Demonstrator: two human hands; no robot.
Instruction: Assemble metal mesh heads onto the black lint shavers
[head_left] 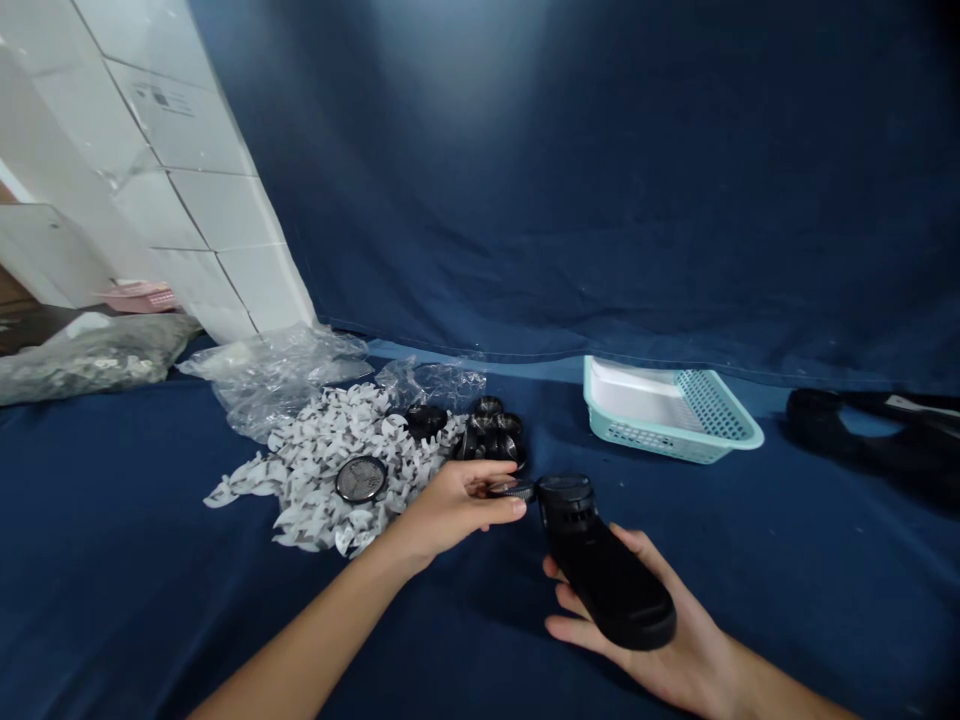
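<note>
My right hand [660,625] is closed around the body of a black handheld device [611,580] with a rounded end and a round, slotted head. The device is tilted, its head towards the upper left. Between the thumb and fingers of my left hand [457,505] is a round black cap [514,490] with a ridged edge. The cap is right beside the device's head; whether they touch I cannot tell. Left of my left hand lies a heap of small whitish curved pieces [330,425]. On the heap rests a black-rimmed disc [361,480].
Several round black parts [491,430] are clustered beyond my left hand, and another black part [426,420] lies on the heap. Clear plastic bags [277,370] lie behind. A light turquoise basket [675,440] holds something white. At right is a black strap-like object [870,435]. Blue cloth hangs behind.
</note>
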